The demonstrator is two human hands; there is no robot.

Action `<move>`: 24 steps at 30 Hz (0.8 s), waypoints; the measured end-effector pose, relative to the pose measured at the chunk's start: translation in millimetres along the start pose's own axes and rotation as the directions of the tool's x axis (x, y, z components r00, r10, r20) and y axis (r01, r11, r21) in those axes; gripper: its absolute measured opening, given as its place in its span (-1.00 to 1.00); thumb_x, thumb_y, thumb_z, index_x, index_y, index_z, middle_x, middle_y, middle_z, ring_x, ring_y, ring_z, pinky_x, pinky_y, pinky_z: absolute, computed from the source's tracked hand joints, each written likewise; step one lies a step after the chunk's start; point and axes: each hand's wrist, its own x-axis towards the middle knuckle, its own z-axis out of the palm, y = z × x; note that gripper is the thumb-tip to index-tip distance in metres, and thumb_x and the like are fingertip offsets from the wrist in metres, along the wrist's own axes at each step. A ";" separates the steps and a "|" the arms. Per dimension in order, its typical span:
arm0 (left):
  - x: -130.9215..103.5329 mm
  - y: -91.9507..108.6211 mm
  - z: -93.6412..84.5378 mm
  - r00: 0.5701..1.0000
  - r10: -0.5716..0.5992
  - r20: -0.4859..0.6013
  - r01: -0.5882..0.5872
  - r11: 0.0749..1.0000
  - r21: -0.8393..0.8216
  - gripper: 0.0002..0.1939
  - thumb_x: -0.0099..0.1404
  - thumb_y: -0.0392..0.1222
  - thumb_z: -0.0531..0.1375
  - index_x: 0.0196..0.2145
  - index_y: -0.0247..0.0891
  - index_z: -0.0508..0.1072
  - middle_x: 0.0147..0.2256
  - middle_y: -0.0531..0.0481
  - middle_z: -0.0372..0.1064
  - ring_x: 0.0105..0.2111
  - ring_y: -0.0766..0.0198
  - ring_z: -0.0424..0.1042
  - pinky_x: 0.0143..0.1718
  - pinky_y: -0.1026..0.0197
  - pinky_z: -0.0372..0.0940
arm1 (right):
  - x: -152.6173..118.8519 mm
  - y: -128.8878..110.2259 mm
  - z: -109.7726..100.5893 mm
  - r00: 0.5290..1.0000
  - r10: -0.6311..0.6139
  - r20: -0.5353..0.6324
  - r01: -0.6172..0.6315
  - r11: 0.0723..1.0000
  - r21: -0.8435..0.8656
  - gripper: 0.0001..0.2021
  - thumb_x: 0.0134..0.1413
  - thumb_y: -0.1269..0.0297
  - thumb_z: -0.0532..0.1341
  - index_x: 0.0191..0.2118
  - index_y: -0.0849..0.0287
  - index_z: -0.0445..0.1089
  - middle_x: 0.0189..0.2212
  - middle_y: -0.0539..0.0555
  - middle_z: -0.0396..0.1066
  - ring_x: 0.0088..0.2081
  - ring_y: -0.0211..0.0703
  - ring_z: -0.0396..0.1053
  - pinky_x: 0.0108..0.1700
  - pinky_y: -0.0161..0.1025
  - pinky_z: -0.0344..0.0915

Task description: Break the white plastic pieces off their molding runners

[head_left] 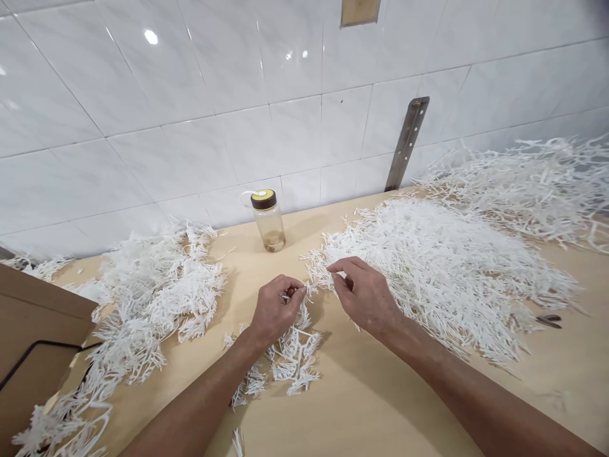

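Near the middle of the table, my left hand (278,306) pinches a small white branched sprig (310,289) between thumb and fingertips. My right hand (362,289) is closed just to its right, thumb and forefinger almost meeting; whatever it may hold is too small to make out. Below my left hand lies a small group of white branching sprigs (297,355), partly hidden by my wrist. Behind my right hand spreads a broad heap of thin white loose pieces (442,266). On the left a pile of bushy white sprigs (157,292) covers the table.
A clear bottle (270,228) with a dark and yellow lid stands near the tiled wall. A perforated metal strip (408,143) leans there. Longer white strands (533,190) lie back right, a small dark tool (549,321) at right. A cardboard box (38,330) sits left.
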 end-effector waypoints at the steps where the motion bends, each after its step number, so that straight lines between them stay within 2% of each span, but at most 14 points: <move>1: -0.1 0.3 -0.2 1.000 0.029 -0.001 -0.029 0.999 0.025 -0.87 0.26 -0.21 0.20 -0.41 -0.24 0.53 -0.44 -0.02 0.43 -0.46 0.30 0.36 -0.40 0.27 0.25 | -0.7 -2.3 1.9 0.999 0.017 0.038 -0.018 0.999 0.031 -0.81 0.20 0.36 0.09 -0.25 0.17 0.47 -0.25 0.13 0.50 -0.47 -0.23 0.35 -0.37 -0.24 0.31; 4: -0.9 2.0 -0.4 0.995 0.100 0.015 -0.100 0.993 0.068 -0.87 0.28 -0.22 0.19 -0.39 -0.23 0.53 -0.43 -0.03 0.43 -0.43 0.29 0.38 -0.39 0.27 0.27 | -2.6 -7.0 8.9 0.982 0.075 0.174 -0.095 0.989 0.110 -0.81 0.20 0.28 0.14 -0.25 0.13 0.52 -0.28 0.10 0.52 -0.39 -0.18 0.41 -0.32 -0.23 0.35; 7: -2.6 2.7 0.7 0.991 0.131 0.028 -0.133 0.988 0.082 -0.88 0.29 -0.23 0.19 -0.38 -0.24 0.51 -0.43 -0.03 0.41 -0.42 0.29 0.38 -0.40 0.27 0.28 | -3.2 -8.8 13.9 0.958 0.130 0.255 -0.170 0.975 0.145 -0.82 0.17 0.30 0.17 -0.28 0.12 0.55 -0.28 0.08 0.54 -0.28 -0.13 0.46 -0.25 -0.20 0.36; 13: -4.1 0.1 3.6 0.979 0.199 0.035 -0.202 0.973 0.112 -0.90 0.30 -0.28 0.16 -0.39 -0.23 0.44 -0.43 0.01 0.38 -0.43 0.32 0.37 -0.43 0.30 0.26 | -2.5 -10.9 15.3 0.949 0.197 0.248 -0.244 0.953 0.178 -0.87 0.11 0.34 0.21 -0.30 0.14 0.54 -0.32 0.05 0.54 -0.31 -0.16 0.45 -0.28 -0.23 0.35; 16: -3.7 -0.5 4.3 0.971 0.228 0.071 -0.236 0.960 0.149 -0.91 0.30 -0.30 0.15 -0.38 -0.24 0.40 -0.43 0.02 0.36 -0.43 0.33 0.35 -0.44 0.30 0.24 | -3.5 -11.9 15.6 0.963 0.149 0.224 -0.188 0.968 0.164 -0.88 0.13 0.38 0.21 -0.34 0.15 0.51 -0.36 0.04 0.51 -0.39 -0.22 0.41 -0.31 -0.26 0.32; 20: -3.8 -0.2 3.8 0.968 0.219 0.125 -0.239 0.955 0.175 -0.89 0.30 -0.31 0.12 -0.40 -0.24 0.36 -0.45 0.04 0.32 -0.46 0.34 0.31 -0.45 0.30 0.20 | -5.6 -14.2 16.6 0.984 0.023 0.176 -0.043 0.993 0.111 -0.88 0.13 0.48 0.17 -0.36 0.18 0.43 -0.34 0.05 0.46 -0.44 -0.27 0.33 -0.35 -0.28 0.26; 24: -4.0 0.8 2.5 0.968 0.176 0.179 -0.209 0.961 0.183 -0.85 0.25 -0.34 0.09 -0.49 -0.23 0.26 -0.53 0.09 0.22 -0.53 0.37 0.21 -0.49 0.30 0.12 | -7.5 -15.3 19.1 0.975 -0.038 0.220 0.031 0.999 0.037 -0.88 0.10 0.55 0.17 -0.37 0.20 0.36 -0.36 0.03 0.41 -0.40 -0.25 0.33 -0.32 -0.29 0.23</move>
